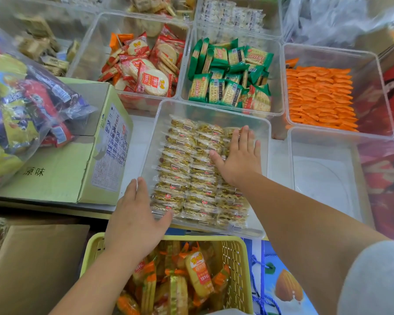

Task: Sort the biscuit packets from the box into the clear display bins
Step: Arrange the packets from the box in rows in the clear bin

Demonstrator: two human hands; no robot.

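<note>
A clear display bin (265, 133) in front of me holds neat rows of yellowish biscuit packets (180, 173) in clear wrappers. My right hand (238, 155) lies flat with straight fingers on the packets at the bin's right side. My left hand (134, 214) holds the bin's near left corner, fingers along the outer wall and thumb over the front rim. Below it stands a yellow basket (234, 253) of orange and yellow packets. A green cardboard box (62, 173) sits closed at the left.
Behind are clear bins of red round-biscuit packets (146, 64), green cracker packets (230, 73) and orange packets (319, 96). An empty clear bin (328, 178) is at the right. A plastic bag of colourful snacks (21, 105) lies on the green box. A brown carton (32, 269) is at lower left.
</note>
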